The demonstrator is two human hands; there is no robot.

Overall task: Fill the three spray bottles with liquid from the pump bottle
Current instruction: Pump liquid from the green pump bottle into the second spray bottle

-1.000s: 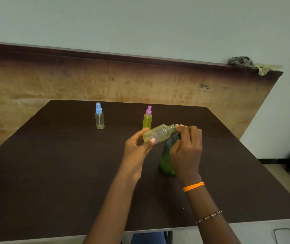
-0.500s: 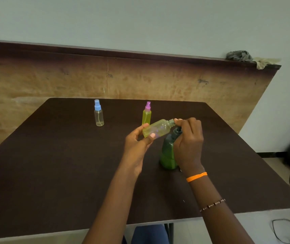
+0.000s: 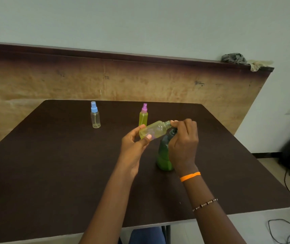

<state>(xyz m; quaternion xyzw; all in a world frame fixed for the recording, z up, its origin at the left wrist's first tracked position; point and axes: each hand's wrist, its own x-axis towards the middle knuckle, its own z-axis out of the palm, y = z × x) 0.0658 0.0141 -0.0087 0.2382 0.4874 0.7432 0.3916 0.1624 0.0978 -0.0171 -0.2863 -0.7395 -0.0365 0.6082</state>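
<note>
Spray bottles numbered three in the head view. One, a yellowish open spray bottle with its cap off and its threaded neck bare, was held tilted above the dark table, neck pointing up and to the right. The left hand gripped its base, thumb on the near side and fingers curled behind it. The right hand had its fingers curled over the top of the green pump bottle, with the fingertips right at the tilted bottle's mouth; the pump head itself was hidden under that hand, so whether it was being pressed could not be told. The green pump bottle stood upright on the table, just right of the left hand and partly behind the right wrist.

Farther back stood the purple-capped spray bottle, upright, yellow-green through its whole body, just behind the held one. Well to its left stood the blue-capped spray bottle, upright, clear and looking nearly empty. An orange wristband and a beaded bracelet circled the right forearm.
</note>
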